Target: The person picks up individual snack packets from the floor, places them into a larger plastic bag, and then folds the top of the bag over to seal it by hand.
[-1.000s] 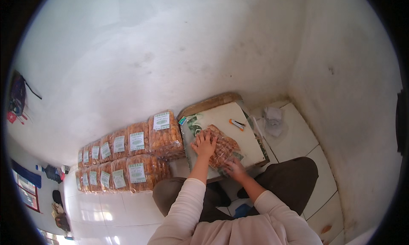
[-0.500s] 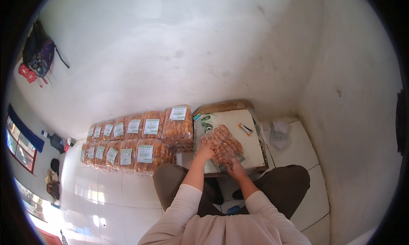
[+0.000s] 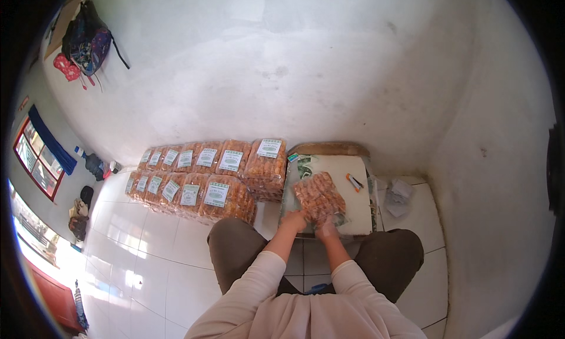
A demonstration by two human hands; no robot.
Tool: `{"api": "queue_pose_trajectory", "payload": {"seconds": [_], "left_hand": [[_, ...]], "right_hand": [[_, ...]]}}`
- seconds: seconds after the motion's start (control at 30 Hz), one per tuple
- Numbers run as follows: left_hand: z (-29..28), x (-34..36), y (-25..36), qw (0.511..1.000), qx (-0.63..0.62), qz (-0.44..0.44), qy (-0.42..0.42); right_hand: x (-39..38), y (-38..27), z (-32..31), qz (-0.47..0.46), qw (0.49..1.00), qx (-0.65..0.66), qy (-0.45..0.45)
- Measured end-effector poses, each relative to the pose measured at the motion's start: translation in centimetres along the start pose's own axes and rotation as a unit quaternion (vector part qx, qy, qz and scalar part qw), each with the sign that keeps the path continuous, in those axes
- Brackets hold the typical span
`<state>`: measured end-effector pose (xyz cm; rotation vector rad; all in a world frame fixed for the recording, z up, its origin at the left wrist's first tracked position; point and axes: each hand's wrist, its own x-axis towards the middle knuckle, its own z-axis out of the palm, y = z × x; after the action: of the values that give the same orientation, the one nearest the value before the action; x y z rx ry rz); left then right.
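Note:
A clear plastic bag of orange-brown fried snacks lies on a low, pale-topped table before me. My left hand is closed at the near left corner of the bag. Beside it, my right hand grips the bag's near edge, where loose clear plastic shows around the fingers. The fingertips of both hands are partly hidden. A small orange, white and black tool, stapler-like in shape, rests at the table's right side. Green-and-white printed labels lie at its far left corner.
Two rows of packed snack bags with green-and-white labels stand on the tiled floor to the left, stacked higher near the table. Crumpled clear plastic lies on the floor at right. My crossed legs flank the near side; a wall rises behind.
My left hand has moved from the bag's left side to its near corner, close to my right hand. The bag sits straighter on the table. The whole view has shifted slightly.

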<state>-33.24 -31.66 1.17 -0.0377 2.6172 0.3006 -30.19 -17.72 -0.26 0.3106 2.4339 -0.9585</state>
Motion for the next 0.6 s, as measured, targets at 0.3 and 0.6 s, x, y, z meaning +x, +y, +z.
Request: {"api": "queue_pose_trajectory", "payload": {"seconds": [0.3,0.6], "left_hand": [[1.2,3.2,2.0,0.972,-0.028,0.098,0.211],[0.1,4.6,5.8,0.969,-0.068,0.092,0.22]], "right_hand": [[5.2,3.7,1.7,-0.1,0.984,0.064,0.131],[7.3,4.1,0.0,-0.111,0.982,0.095,0.121]]}}
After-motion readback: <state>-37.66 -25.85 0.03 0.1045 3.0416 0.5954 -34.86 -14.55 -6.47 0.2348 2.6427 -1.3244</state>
